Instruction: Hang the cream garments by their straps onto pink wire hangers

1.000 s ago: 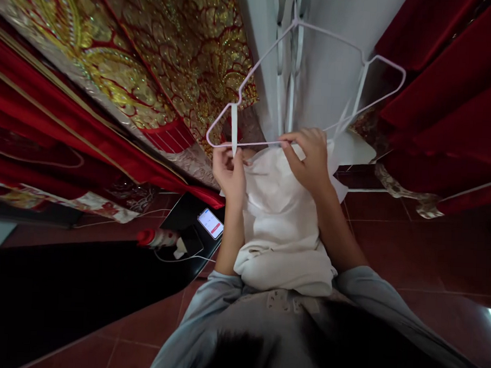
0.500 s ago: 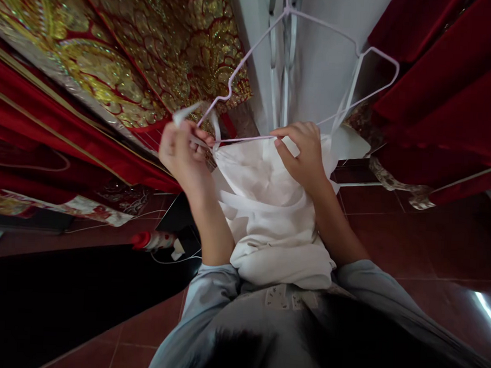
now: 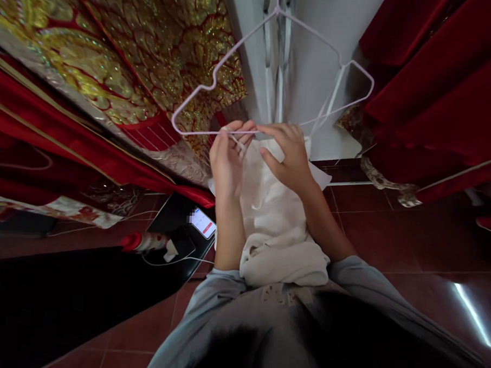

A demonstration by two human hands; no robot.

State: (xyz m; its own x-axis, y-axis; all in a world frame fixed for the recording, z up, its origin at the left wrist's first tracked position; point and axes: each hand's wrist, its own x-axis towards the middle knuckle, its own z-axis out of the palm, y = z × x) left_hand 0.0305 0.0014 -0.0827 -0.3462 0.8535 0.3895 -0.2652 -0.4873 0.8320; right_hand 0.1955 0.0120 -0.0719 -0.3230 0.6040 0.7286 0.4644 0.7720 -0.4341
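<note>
since a narrow white strap [image 3: 238,143] is caught across the fingers of the left hand [image 3: 227,161], right at the lower bar of the pale pink hanger [image 3: 199,132], most care is called for there. the strap appears to be pinched between thumb and fingers, though how firmly cannot be told. by the right hand [image 3: 286,156] the bar seems only to be met with the fingertips, just beside the left; its thumb is held apart from them. the white garment [image 3: 277,207] is spread below the bar, gathered in a roll against the person's body, and its second strap [image 3: 336,90] is hooked at the notch on the right side of the hanger; the matching notch on the left is bare.

it would be best for the strap to be smoothed flat before any tension is put on it, as a twist in so thin a strip would be hard to undo. the bar should be steadied by the right fingertips, and slack is better drawn from the garment than forced out of the strap. the hanger should be held level, or the hooked strap could be slid off. the gold-and-red garment [image 3: 174,45] close by might be snagged by a careless swing.
</note>
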